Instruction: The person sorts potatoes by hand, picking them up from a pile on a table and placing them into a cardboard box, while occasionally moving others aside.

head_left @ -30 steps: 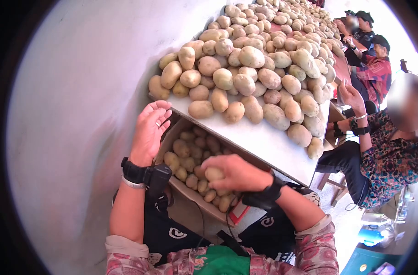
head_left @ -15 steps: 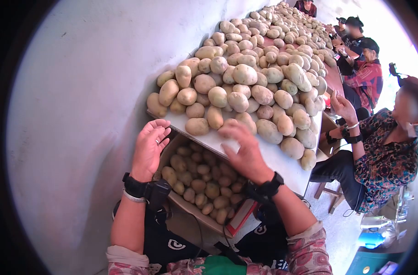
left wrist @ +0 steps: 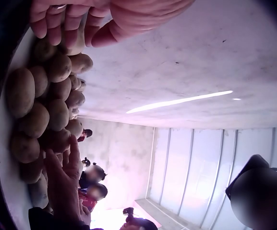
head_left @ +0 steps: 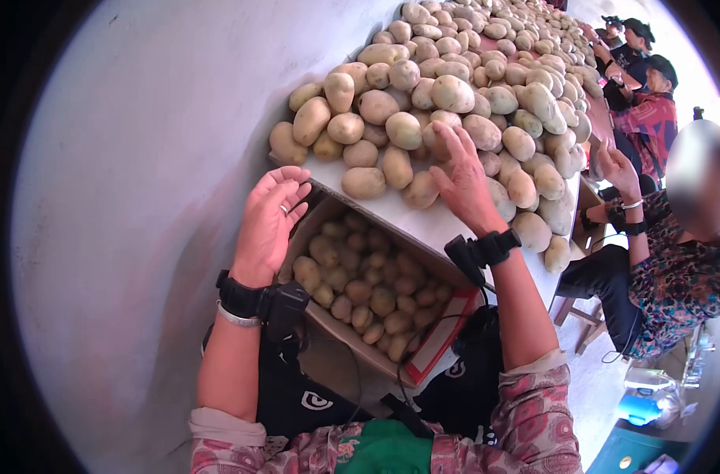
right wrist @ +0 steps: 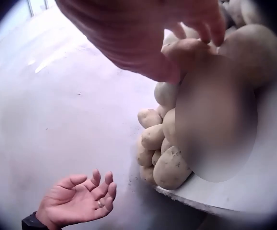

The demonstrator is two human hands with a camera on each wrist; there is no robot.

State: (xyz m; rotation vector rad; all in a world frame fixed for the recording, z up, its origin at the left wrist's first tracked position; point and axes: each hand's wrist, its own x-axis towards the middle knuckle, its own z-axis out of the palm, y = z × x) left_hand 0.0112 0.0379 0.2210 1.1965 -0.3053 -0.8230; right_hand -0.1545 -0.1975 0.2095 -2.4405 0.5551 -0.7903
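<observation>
At the near edge of a large pile of potatoes [head_left: 455, 93], my right hand [head_left: 466, 186] reaches over the white tabletop [head_left: 423, 229]. Its thumb and fingers are around a potato [right wrist: 188, 51], which the hand partly covers in the head view. My left hand [head_left: 273, 217] hangs loosely curled with nothing in it, by the table corner next to the wall. In the right wrist view the palm of that left hand [right wrist: 78, 201] faces up. Below the table edge stands a cardboard box [head_left: 340, 336] with many potatoes [head_left: 360, 292] inside.
A pale wall [head_left: 155, 142] runs along the left. A red and white box flap [head_left: 443, 336] sticks up at the box's right end. To the right, a person in a patterned shirt [head_left: 676, 268] sits at the table, with others farther along. Cables hang from my wrist cameras.
My right hand was over the box with a potato, then rose with its fingers spread and moved onto a potato in the pile. My left hand stays near the table corner.
</observation>
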